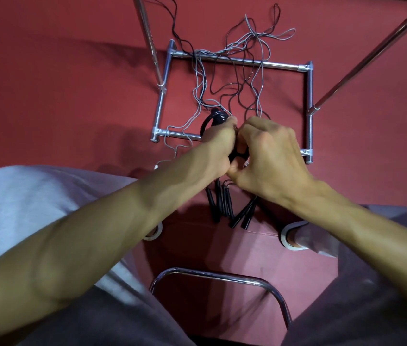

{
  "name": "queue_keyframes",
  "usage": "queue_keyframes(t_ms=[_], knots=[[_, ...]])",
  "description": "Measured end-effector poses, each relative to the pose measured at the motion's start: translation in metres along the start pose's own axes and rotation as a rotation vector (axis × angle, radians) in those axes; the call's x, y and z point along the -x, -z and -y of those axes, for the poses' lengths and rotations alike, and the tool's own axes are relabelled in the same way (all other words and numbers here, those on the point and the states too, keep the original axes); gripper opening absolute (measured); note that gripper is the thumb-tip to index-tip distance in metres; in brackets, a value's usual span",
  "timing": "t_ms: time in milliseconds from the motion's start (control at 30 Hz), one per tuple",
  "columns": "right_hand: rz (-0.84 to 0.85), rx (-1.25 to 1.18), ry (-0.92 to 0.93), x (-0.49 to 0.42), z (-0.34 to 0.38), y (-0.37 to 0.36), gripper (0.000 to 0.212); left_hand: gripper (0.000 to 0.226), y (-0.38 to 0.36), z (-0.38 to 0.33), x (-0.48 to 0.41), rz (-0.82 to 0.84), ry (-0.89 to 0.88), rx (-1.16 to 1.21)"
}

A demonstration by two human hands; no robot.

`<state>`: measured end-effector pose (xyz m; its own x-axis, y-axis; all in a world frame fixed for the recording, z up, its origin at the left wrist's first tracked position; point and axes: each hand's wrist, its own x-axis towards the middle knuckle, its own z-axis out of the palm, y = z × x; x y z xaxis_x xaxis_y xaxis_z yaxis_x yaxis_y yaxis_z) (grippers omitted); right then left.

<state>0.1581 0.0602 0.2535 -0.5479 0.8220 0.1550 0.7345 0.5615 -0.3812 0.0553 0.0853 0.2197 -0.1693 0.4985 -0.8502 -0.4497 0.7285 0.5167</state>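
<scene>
Hands: left hand [218, 143] and right hand [269, 156] both clamped on black cable bundle [218, 118], touching.
Plugs: black connectors [224, 206] dangle at 6 o'clock.
Frame: metal frame [308, 96], loose wires [247, 78] at 12 o'clock.

Red floor [60, 83], silver tube frame [309, 96] lying on it, chrome chair rail [222, 274] below, soft shadows

Loose wires [247, 78] lie across the tube frame [309, 96] on the floor [47, 71]. At its near edge, left hand [218, 143] and right hand [269, 156] meet around a cable bundle [218, 117] — plugs [222, 206] hang nearer.
</scene>
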Motion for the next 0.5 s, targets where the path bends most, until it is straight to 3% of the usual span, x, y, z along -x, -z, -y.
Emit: queue_keyframes(t_ms=[167, 367, 500], knots=[[0.036, -0.023, -0.168, -0.003, -0.004, 0.001, 0.022, 0.023, 0.001, 0.007, -0.007, 0.02, -0.201, -0.198], [0.089, -0.506, -0.473, -0.009, -0.008, 0.015, 0.009, 0.034, 0.001, -0.003, -0.013, 0.036, -0.259, -0.501], [0.189, -0.992, -0.739, -0.016, -0.005, 0.029, 0.016, 0.025, 0.004, -0.009, -0.011, 0.176, -0.239, -0.477]])
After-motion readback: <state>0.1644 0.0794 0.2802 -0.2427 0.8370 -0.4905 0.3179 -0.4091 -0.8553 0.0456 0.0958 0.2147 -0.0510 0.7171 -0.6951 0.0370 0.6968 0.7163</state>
